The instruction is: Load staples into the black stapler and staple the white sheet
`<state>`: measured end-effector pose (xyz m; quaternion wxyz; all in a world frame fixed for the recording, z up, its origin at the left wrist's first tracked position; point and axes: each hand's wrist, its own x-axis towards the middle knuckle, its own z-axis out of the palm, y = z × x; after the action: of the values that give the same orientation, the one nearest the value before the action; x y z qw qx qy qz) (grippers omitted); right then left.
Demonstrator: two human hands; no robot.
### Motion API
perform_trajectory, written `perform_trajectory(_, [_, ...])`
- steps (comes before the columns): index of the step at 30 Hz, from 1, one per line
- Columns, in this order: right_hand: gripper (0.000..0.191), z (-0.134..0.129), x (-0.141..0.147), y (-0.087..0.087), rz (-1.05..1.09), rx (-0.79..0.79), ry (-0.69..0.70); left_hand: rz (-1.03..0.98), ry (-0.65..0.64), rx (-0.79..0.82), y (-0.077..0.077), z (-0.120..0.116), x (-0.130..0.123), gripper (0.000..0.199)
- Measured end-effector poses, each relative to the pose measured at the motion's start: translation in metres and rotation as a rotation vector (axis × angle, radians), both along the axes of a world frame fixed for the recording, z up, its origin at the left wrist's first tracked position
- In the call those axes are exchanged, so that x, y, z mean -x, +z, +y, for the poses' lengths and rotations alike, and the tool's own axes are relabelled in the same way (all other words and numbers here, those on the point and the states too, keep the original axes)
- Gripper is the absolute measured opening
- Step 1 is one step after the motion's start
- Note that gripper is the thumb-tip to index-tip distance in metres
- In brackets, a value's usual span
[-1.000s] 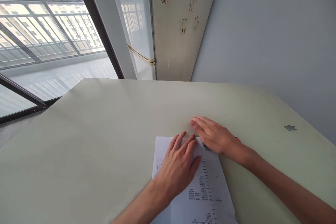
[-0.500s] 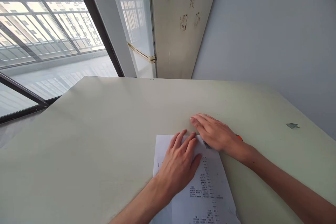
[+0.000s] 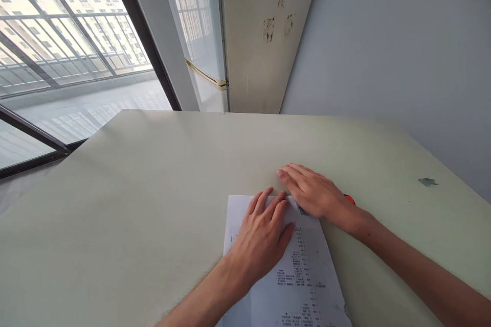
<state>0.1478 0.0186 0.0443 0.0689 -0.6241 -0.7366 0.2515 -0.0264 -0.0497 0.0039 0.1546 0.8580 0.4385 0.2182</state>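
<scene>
A white printed sheet of paper (image 3: 303, 276) lies on the pale table (image 3: 153, 204) at the lower middle. My left hand (image 3: 263, 237) rests on its upper part, palm down with the fingers spread. To the right, my right hand (image 3: 310, 189) lies palm down over the sheet's top right corner, its fingers stretched out past the top edge. A small dark grey patch (image 3: 302, 210) shows beneath that hand; I cannot make out what it is. Part of a red object (image 3: 349, 199) peeks out behind my right wrist.
A small grey-green mark or scrap (image 3: 427, 182) is on the table's right side. Beyond the far edge stand a white cabinet or fridge with a gold handle (image 3: 207, 75) and a stained side panel (image 3: 261, 61). A window (image 3: 69, 46) is at the left, a grey wall (image 3: 383, 46) at the right.
</scene>
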Motion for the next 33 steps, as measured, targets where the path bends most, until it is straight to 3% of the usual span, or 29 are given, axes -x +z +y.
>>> perform_trajectory(22, [0.05, 0.0002, -0.0044, 0.0055, 0.024, 0.04, -0.054, 0.016, -0.007, 0.017, 0.0001, -0.0001, -0.0001, 0.03])
perform_trajectory(33, [0.056, 0.0001, -0.0011, -0.0028, -0.051, -0.008, -0.033, -0.003, -0.007, 0.029, 0.0017, -0.0002, -0.0002, 0.039])
